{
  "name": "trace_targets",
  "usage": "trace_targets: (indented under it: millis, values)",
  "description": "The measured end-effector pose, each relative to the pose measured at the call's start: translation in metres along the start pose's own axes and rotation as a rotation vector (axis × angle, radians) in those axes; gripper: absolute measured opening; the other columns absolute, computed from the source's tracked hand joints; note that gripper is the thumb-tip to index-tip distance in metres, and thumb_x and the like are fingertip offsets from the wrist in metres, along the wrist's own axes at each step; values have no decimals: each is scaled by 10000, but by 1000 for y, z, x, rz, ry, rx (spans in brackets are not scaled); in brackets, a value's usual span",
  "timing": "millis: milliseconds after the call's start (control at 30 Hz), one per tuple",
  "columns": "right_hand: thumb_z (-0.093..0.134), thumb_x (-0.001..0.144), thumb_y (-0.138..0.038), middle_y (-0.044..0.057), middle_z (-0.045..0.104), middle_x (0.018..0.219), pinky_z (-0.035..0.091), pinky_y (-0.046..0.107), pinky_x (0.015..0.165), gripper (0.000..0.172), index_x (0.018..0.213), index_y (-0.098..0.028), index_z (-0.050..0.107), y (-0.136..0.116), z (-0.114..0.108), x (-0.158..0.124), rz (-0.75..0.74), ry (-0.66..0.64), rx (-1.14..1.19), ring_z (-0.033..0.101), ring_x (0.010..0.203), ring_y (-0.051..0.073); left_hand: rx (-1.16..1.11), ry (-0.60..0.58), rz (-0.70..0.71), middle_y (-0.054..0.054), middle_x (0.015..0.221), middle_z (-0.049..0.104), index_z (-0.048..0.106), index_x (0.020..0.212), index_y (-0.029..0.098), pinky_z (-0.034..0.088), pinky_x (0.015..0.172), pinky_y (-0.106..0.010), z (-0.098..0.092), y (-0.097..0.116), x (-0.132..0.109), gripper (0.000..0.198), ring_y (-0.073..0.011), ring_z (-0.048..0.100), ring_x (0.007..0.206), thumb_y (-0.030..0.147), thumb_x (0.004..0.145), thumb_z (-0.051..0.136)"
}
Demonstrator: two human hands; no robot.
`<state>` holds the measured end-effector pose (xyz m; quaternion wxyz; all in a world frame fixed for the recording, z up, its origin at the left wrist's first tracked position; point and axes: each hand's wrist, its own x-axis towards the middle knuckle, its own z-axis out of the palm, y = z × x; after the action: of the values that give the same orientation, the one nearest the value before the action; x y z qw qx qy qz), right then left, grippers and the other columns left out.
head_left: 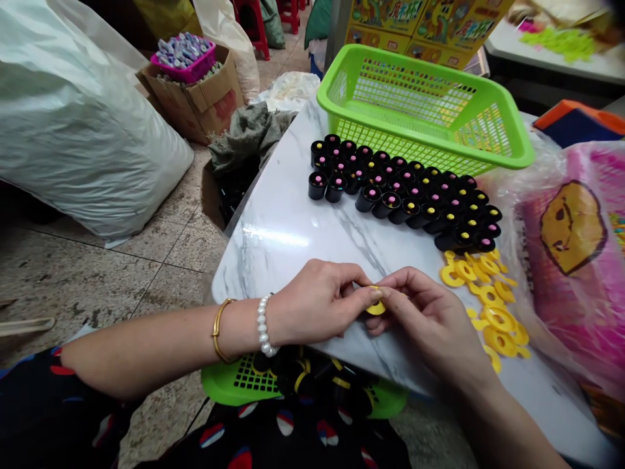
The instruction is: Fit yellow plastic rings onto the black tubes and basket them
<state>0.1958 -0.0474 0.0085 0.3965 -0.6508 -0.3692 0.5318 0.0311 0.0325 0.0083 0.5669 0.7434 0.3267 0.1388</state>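
Both hands meet over the near part of a white marble table [288,228]. My left hand [317,301], with a pearl bracelet and a gold bangle on its wrist, and my right hand [430,319] pinch one small yellow ring piece [376,307] between their fingertips. A heap of the same yellow ring pieces [493,306] lies just right of my right hand. Beyond the hands stand rows of small black caps [405,192] with pink or yellow centres.
A green mesh basket [424,150] sits at the table's far side. A lower green basket [234,387] with black and yellow parts rests on my lap. A pink printed plastic bag [571,254] lies at right. On the floor at left are a white sack [73,124] and a cardboard box [200,98].
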Motion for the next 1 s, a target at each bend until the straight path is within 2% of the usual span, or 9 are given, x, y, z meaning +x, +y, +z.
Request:
trace_targets:
  millis: [233, 333, 400, 500, 567, 633, 800, 900, 1000]
  values:
    - [568, 930, -433, -21, 682, 639, 551, 214, 587, 229, 905, -213, 509, 3, 3, -5, -73, -35, -76, 689, 584, 129, 50, 107, 11, 18, 610, 599, 631, 739, 145, 387, 526, -193, 10, 0, -1, 277, -82, 510, 552, 284, 941, 503]
    - [542, 946, -432, -47, 636, 582, 523, 205, 553, 220, 932, -217, 496, 5, 3, -4, -103, -44, -69, 644, 535, 112, 61, 152, 98, 16, 658, 622, 637, 985, 133, 434, 591, -201, 15, -4, -8, 214, -91, 558, 597, 297, 958, 502]
    - [567, 935, -425, -55, 619, 566, 489, 189, 502, 222, 949, -211, 507, 7, 0, -2, -96, -51, -32, 599, 479, 94, 68, 169, 164, 34, 665, 618, 564, 1197, 136, 446, 591, -199, 17, -7, -11, 345, -90, 562, 576, 341, 921, 586]
    - [604, 918, -403, -28, 658, 612, 456, 171, 466, 221, 960, -191, 554, 9, -11, 1, -41, -106, 82, 575, 450, 74, 142, 169, 257, 28, 731, 653, 580, 1192, 173, 447, 586, -192, 20, -11, -14, 366, -87, 571, 580, 338, 876, 664]
    - [604, 921, -378, 14, 706, 688, 499, 182, 522, 213, 986, -175, 597, 10, -21, 2, 4, -168, 179, 630, 516, 91, 213, 158, 292, 3, 820, 689, 618, 1112, 180, 458, 629, -197, 21, -12, -14, 244, -98, 609, 655, 319, 911, 622]
    - [610, 920, -358, 49, 733, 749, 545, 208, 606, 222, 1018, -161, 640, 12, -31, 2, 24, -211, 237, 683, 610, 120, 268, 136, 292, -9, 852, 700, 610, 1116, 175, 463, 644, -209, 21, -13, -15, 247, -114, 628, 691, 339, 933, 592]
    - [644, 899, -358, 100, 756, 852, 575, 261, 734, 307, 1118, -147, 685, 13, -44, 0, -11, -283, 194, 717, 739, 156, 341, 99, 235, 11, 710, 664, 618, 1079, 171, 422, 545, -207, 18, -11, -15, 249, -116, 590, 576, 369, 930, 590]
    - [686, 864, -361, 50, 725, 722, 548, 225, 570, 280, 1054, -156, 683, 9, -40, 4, 0, -273, 179, 662, 571, 117, 326, 86, 238, 15, 695, 656, 619, 1088, 170, 417, 542, -205, 16, -11, -14, 255, -114, 585, 565, 369, 930, 590]
    - [738, 805, -379, -55, 559, 509, 314, 139, 339, 246, 825, -164, 620, -2, -27, 12, 91, -283, 150, 433, 363, 37, 282, 61, 274, 16, 723, 665, 617, 1080, 169, 425, 568, -203, 15, -15, -11, 239, -110, 594, 588, 338, 911, 624]
